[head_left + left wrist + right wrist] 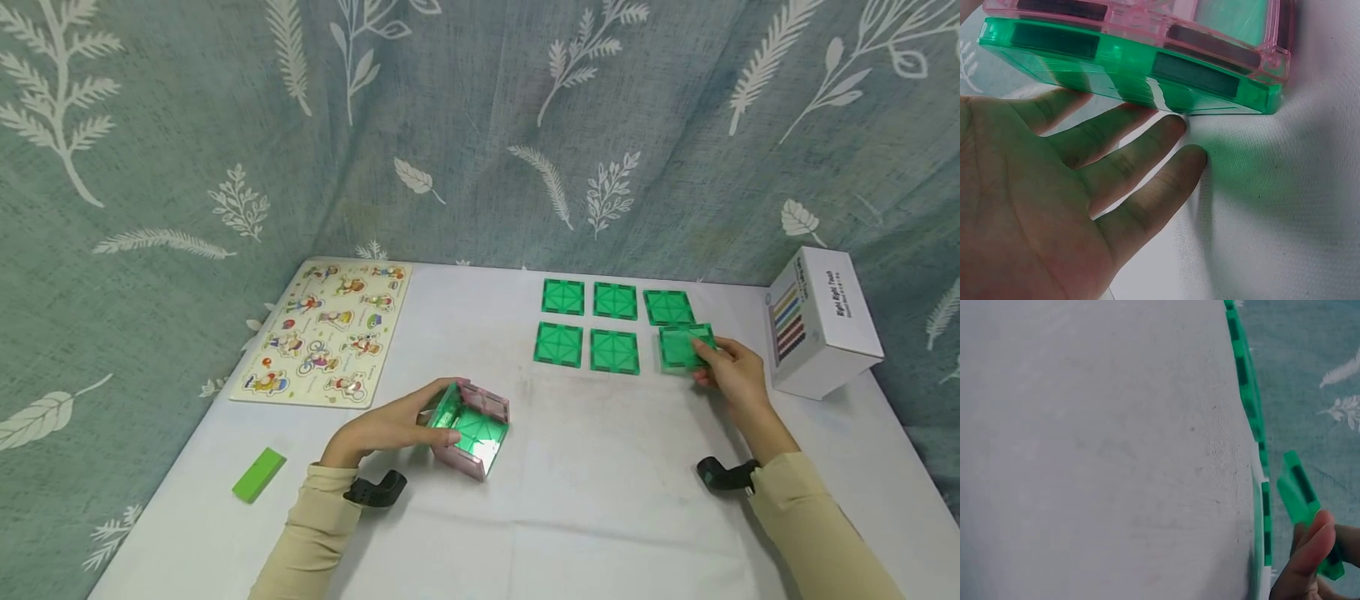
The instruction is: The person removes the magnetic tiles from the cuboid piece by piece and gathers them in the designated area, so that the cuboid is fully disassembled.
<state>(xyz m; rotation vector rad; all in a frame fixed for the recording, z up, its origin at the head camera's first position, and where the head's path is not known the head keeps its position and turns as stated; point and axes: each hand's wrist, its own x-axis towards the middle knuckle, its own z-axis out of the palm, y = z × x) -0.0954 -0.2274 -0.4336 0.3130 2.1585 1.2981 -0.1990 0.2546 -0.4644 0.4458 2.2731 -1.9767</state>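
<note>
My left hand (397,425) holds an open box shape of magnetic tiles (482,437) on the white table, thumb over its near side and fingers behind. The shape has green tiles on its bottom and left, with pink tiles on two sides. In the left wrist view the fingers (1141,187) lie under a green tile (1129,65) with a pink tile (1210,37) above it. My right hand (738,379) pinches a square green tile (678,348) between thumb and fingers; the right wrist view shows this tile (1299,487) raised and tilted. Several matching green tiles (615,301) lie beside it in two rows.
A wooden picture puzzle board (330,321) lies at the back left. Near the left edge is a light green block (258,475). At the right a white box (832,325) stands on the table (600,500). A leaf-patterned curtain (465,133) hangs behind.
</note>
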